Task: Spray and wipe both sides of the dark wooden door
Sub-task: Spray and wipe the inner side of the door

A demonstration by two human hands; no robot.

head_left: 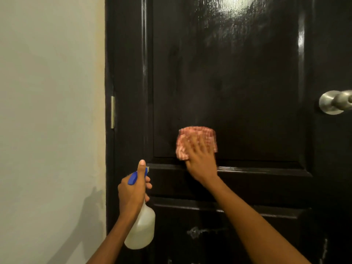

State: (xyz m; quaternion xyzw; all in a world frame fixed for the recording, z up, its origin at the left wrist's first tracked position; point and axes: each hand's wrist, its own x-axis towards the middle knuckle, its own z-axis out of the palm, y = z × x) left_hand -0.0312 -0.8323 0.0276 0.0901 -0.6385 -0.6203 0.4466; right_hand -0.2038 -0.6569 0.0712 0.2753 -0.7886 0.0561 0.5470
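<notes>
Pale grey-white wall [51, 111] filled left side of view, yellowish stain running down its right edge. Soft shadow [83, 221] fell low on wall.

A home interior, by the look of it: a glossy dark panelled door [228, 82] with a round metal knob [335, 101] at its right edge, a plain painted wall [51, 111] to its left.

We note the dark wooden door [228, 77] glossy and lacquered, the cloth [192, 137] coarse-woven, the spray bottle [142, 229] translucent plastic, the knob [335, 101] brushed metal, the wall [51, 92] matt.
</notes>
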